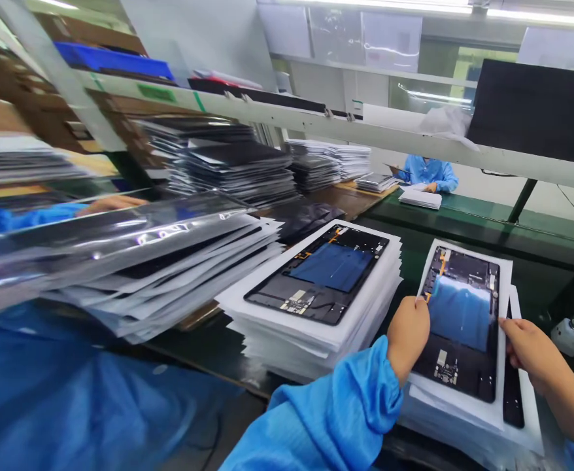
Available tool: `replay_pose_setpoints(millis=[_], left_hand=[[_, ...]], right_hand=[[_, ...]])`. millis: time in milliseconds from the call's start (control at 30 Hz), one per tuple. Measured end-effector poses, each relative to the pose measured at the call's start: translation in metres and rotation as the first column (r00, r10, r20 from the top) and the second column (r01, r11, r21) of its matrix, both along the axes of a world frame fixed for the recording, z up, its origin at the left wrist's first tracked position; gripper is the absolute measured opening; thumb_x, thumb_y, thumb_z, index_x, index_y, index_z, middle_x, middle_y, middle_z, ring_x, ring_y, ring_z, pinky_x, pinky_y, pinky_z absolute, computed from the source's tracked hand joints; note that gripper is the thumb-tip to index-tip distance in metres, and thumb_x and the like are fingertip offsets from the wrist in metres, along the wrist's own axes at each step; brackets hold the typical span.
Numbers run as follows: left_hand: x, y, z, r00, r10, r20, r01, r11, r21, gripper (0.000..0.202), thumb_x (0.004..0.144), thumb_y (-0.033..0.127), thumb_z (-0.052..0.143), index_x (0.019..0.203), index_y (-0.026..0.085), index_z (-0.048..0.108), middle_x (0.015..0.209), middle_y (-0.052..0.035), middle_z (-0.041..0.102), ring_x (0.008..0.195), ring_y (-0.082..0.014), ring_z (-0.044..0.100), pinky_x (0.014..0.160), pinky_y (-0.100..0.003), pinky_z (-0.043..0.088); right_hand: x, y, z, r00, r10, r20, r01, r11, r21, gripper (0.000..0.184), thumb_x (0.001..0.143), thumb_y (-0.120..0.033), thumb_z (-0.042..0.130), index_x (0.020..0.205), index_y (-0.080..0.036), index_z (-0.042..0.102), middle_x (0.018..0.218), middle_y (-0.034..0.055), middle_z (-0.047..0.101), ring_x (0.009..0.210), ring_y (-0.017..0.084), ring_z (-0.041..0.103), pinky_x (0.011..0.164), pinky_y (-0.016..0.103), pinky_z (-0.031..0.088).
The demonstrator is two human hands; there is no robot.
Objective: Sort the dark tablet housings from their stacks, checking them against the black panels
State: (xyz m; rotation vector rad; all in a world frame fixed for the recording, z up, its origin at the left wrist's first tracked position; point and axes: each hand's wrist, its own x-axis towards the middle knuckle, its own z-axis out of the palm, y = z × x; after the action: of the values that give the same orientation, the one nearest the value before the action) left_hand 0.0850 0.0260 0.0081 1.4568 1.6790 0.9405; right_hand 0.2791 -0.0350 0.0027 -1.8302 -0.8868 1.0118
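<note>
An opened tablet housing (463,327) with a blue inner panel lies on a white sheet (503,261) on top of the right stack. My left hand (408,335) is closed at the left edge of that sheet, thumb near the housing. On the other side, my right hand (532,350) pinches the sheet's right edge. Beneath it, partly covered, another dark housing (514,399) pokes out on the stack. To the left, a similar tablet housing (321,271) rests on a tall stack of white sheets (311,347).
A blurred stack of sheets (208,275) stands further left, beside a blue-sleeved person's hand (113,204) and a clear plastic cover (169,229). Dark piled panels (238,170) sit behind. A shelf rail (395,134) crosses overhead. Another person (425,171) works at the far bench.
</note>
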Motion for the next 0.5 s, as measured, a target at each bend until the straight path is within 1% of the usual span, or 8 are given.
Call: replay_pose_setpoints(millis=[67,133,200,267,300,400,433,500], left_hand=[[-0.007,-0.008,0.010,1.000,-0.004,0.026,0.001,0.996,0.093,0.026,0.084,0.030,0.032,0.070,0.017,0.049,0.069,-0.0034,0.055,0.067,-0.0157,0.050,0.061,-0.026,0.033],[-0.015,-0.014,0.018,0.998,-0.017,0.059,0.006,0.984,0.176,0.027,0.084,0.032,0.032,0.065,0.017,0.046,0.062,0.0000,0.049,0.061,-0.0131,0.045,0.057,-0.024,0.031],[-0.021,-0.017,0.019,0.996,-0.026,0.081,0.009,0.978,0.209,0.028,0.083,0.034,0.033,0.063,0.017,0.044,0.059,0.0013,0.045,0.058,-0.0123,0.042,0.055,-0.024,0.030],[-0.025,-0.017,0.014,0.993,-0.037,0.109,0.013,0.978,0.208,0.030,0.083,0.037,0.034,0.065,0.017,0.046,0.060,0.0013,0.044,0.059,-0.0127,0.041,0.054,-0.024,0.030],[-0.027,-0.016,0.010,0.989,-0.052,0.137,0.024,0.979,0.202,0.030,0.083,0.039,0.034,0.067,0.017,0.048,0.062,0.0011,0.045,0.061,-0.0131,0.042,0.055,-0.024,0.031],[-0.030,-0.013,-0.001,0.966,-0.114,0.234,0.075,0.983,0.168,0.032,0.082,0.041,0.034,0.075,0.017,0.053,0.068,-0.0006,0.050,0.068,-0.0151,0.046,0.061,-0.025,0.034],[-0.031,-0.012,-0.003,0.959,-0.127,0.253,0.089,0.984,0.157,0.031,0.082,0.040,0.034,0.076,0.017,0.053,0.070,-0.0013,0.052,0.070,-0.0157,0.047,0.063,-0.025,0.034],[-0.033,-0.011,-0.003,0.959,-0.118,0.258,0.080,0.985,0.154,0.029,0.082,0.038,0.035,0.074,0.017,0.054,0.072,-0.0020,0.054,0.073,-0.0163,0.048,0.065,-0.026,0.035]], right_hand=[[-0.007,-0.010,0.003,0.990,0.004,-0.138,0.013,0.993,0.120,0.030,0.077,-0.049,0.051,0.089,-0.021,0.049,0.064,-0.0027,0.049,0.056,0.012,0.045,0.048,0.020,0.036],[-0.015,-0.020,0.008,0.964,0.056,-0.260,-0.008,0.983,0.183,0.046,0.071,-0.054,0.058,0.104,-0.024,0.047,0.069,-0.0038,0.049,0.058,0.012,0.044,0.050,0.021,0.037],[-0.023,-0.027,0.013,0.935,0.095,-0.342,-0.033,0.983,0.183,0.053,0.066,-0.055,0.065,0.106,-0.024,0.050,0.063,-0.0049,0.046,0.054,0.012,0.041,0.048,0.021,0.035],[-0.030,-0.032,0.017,0.932,0.080,-0.353,-0.018,0.984,0.175,0.051,0.066,-0.055,0.066,0.103,-0.023,0.055,0.062,-0.0041,0.049,0.054,0.013,0.043,0.048,0.021,0.036],[-0.033,-0.033,0.018,0.942,0.054,-0.332,0.008,0.983,0.184,0.050,0.066,-0.056,0.065,0.103,-0.023,0.056,0.066,-0.0032,0.053,0.057,0.014,0.046,0.050,0.022,0.038],[-0.041,-0.035,0.020,0.964,-0.005,-0.264,0.072,0.968,0.241,0.050,0.066,-0.057,0.065,0.103,-0.024,0.058,0.084,-0.0005,0.061,0.075,0.019,0.054,0.061,0.024,0.043],[-0.044,-0.035,0.019,0.964,-0.006,-0.266,0.076,0.965,0.252,0.050,0.066,-0.057,0.065,0.103,-0.024,0.059,0.087,-0.0001,0.061,0.079,0.021,0.054,0.063,0.024,0.043],[-0.050,-0.037,0.018,0.955,0.016,-0.297,0.064,0.964,0.257,0.052,0.066,-0.057,0.065,0.104,-0.023,0.058,0.088,0.0006,0.062,0.083,0.022,0.055,0.067,0.025,0.045]])
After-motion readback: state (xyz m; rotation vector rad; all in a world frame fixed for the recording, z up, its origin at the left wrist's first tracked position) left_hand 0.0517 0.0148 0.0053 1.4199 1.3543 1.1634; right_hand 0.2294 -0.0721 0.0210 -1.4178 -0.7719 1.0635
